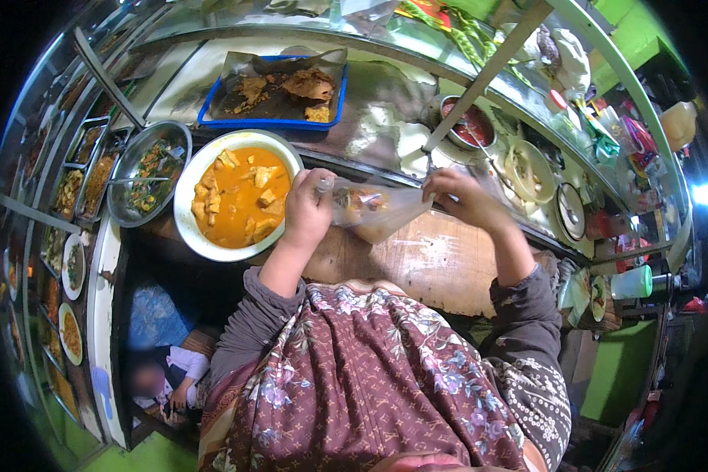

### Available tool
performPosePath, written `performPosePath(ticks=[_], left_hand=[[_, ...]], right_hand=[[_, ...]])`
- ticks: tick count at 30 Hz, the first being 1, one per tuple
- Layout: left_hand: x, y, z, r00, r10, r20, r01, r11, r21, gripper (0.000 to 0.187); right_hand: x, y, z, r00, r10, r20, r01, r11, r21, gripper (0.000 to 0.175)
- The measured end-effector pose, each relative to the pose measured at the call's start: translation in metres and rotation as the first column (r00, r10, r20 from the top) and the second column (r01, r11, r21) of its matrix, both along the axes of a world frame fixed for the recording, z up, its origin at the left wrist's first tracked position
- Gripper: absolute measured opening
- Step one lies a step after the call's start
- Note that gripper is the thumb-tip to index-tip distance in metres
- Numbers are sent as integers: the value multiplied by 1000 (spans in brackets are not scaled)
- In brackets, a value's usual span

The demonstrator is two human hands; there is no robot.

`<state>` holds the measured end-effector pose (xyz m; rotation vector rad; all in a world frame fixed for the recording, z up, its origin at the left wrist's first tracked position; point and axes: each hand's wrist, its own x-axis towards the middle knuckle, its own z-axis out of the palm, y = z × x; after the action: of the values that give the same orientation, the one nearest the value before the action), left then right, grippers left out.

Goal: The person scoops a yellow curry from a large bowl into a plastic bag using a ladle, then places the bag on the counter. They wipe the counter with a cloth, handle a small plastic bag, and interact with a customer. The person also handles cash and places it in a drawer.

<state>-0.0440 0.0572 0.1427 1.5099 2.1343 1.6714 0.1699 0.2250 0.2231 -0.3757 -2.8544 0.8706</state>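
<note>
A clear plastic bag (383,215) with food in its left part is stretched between my hands, above a worn wooden board (442,265). My left hand (311,203) grips the bag's left end, close to the rim of a white bowl (184,233). Orange curry (230,197) with several chunks fills that bowl. At the other end, the fingers of my right hand (457,194) pinch the plastic; this hand is slightly blurred. What exactly the bag contains is hard to make out through the film.
Beyond the curry stands a blue tray (271,124) with fried pieces on brown paper. A metal bowl of vegetables (147,177) sits left, a pot of red sauce (469,121) right. A metal post (489,71) rises ahead. Someone (171,377) sits low at the left.
</note>
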Motion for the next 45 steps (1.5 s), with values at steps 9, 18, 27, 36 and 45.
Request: performPosePath(ticks=[9, 18, 27, 36, 45], left_hand=[[-4, -11, -9, 602, -325, 730, 208, 946, 249, 31], [4, -55, 12, 509, -521, 685, 430, 843, 322, 76], [-15, -69, -1, 257, -677, 689, 482, 708, 516, 100], [-42, -79, -5, 381, -608, 696, 532, 760, 373, 94], [-37, -61, -23, 322, -616, 718, 449, 768, 457, 85]], right_hand=[[1, 29, -14, 998, 45, -55, -51, 992, -115, 16], [-162, 96, -39, 999, 35, -10, -34, 997, 73, 19], [-390, 90, -96, 1000, -28, -8, 28, 876, 481, 32], [-495, 76, -116, 878, -412, 244, 348, 900, 264, 41], [-448, 89, -97, 934, -346, 86, 353, 932, -81, 58]])
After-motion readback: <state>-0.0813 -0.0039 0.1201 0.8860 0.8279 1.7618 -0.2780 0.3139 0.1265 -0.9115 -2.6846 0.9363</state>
